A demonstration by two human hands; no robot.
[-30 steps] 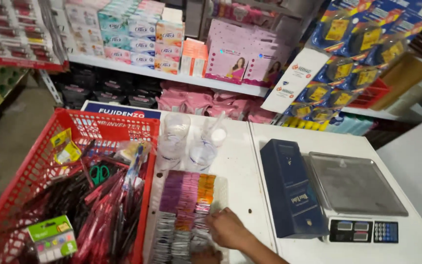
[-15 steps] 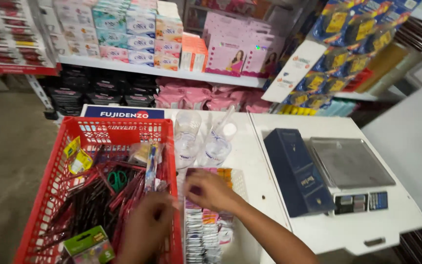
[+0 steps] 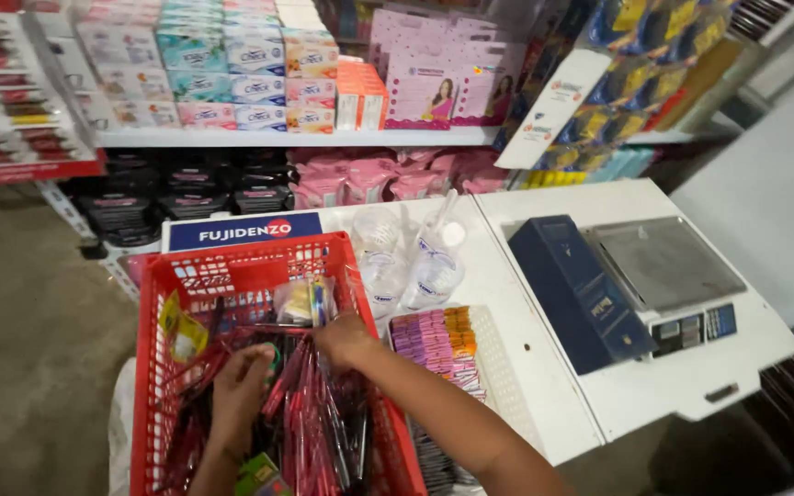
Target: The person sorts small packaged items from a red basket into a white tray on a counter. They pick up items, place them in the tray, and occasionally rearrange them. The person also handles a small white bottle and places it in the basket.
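Now both hands dig in the red basket (image 3: 153, 367): left hand (image 3: 241, 390) has fingers curled among the wrapped pens (image 3: 310, 418), right hand (image 3: 346, 338) pinches some, grip unclear. Loose pens could slip beyond the fingers onto the counter (image 3: 544, 386).

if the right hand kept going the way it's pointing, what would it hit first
The right hand reaches left and down into the red basket, so it would probably first meet the packaged pens heaped there, near the green-handled scissors. Depth is hard to judge, and it may already touch them.
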